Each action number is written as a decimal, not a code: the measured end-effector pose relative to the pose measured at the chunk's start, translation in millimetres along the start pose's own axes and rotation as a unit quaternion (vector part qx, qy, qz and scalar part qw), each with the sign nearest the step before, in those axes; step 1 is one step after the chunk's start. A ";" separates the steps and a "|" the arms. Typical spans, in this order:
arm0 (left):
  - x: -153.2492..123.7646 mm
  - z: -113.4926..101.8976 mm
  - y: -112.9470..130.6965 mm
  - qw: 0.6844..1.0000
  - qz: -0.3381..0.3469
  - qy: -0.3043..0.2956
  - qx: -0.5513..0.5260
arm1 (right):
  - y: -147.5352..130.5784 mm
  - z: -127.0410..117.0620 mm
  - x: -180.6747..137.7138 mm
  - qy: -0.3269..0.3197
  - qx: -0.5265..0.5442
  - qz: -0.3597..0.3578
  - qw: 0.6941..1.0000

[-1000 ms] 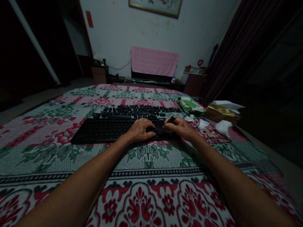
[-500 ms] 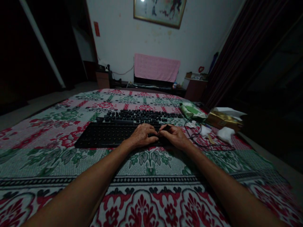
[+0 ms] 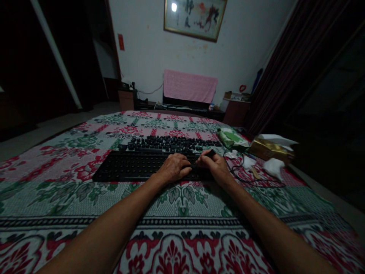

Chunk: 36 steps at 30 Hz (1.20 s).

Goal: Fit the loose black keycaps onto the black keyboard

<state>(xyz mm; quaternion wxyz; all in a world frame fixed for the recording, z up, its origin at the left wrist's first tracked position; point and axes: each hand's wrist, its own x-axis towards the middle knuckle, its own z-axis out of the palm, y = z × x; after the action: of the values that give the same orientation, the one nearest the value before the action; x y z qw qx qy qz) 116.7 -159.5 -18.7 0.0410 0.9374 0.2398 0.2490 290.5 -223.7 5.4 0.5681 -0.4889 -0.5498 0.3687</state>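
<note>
A black keyboard (image 3: 128,165) with its keycaps off lies on the patterned bedspread; rows of small pale posts show on it. My left hand (image 3: 175,167) presses down on its right half, fingers bent and thumb near the forefinger, holding it. Close beside it, my right hand (image 3: 213,165) is closed around a small tool with a black handle (image 3: 210,153) that sticks up above the fist. Its tip, near my left fingertips, is too dark to make out. Many loose black keycaps (image 3: 171,142) lie in a band behind the keyboard.
To the right are a green packet of wipes (image 3: 232,137), a gold tissue box (image 3: 270,149), crumpled white tissues (image 3: 273,167) and a looped black cable (image 3: 242,177). The bedspread (image 3: 159,209) spreads all round. Farther off, a pink towel (image 3: 189,86) hangs over a screen.
My right hand has shifted slightly right and away from my left fingers, with the black handle still in it. My left hand stays on the keyboard. The whole view has tilted up slightly.
</note>
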 end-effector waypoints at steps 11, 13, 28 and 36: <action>-1.1 -0.4 -3.3 0.994 -0.075 0.027 -0.077 | -1.4 0.1 4.8 0.034 -0.347 -0.018 0.937; -1.2 0.0 -2.7 0.995 -0.072 0.030 -0.068 | 1.5 4.0 4.8 0.010 -0.393 -0.018 0.919; -2.1 -0.8 3.1 0.999 -0.037 0.024 -0.022 | 11.9 7.6 10.3 -0.025 -0.488 0.013 0.873; -2.9 -1.9 2.8 0.998 -0.034 0.023 -0.038 | 7.8 8.0 8.1 -0.016 -0.437 0.024 0.899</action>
<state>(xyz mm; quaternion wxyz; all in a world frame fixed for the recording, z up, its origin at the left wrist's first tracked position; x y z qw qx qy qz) 114.8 -163.4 -17.9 0.0796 0.9206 0.2628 0.2777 284.5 -212.8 -0.6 0.2797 -0.6948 -0.6529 0.1130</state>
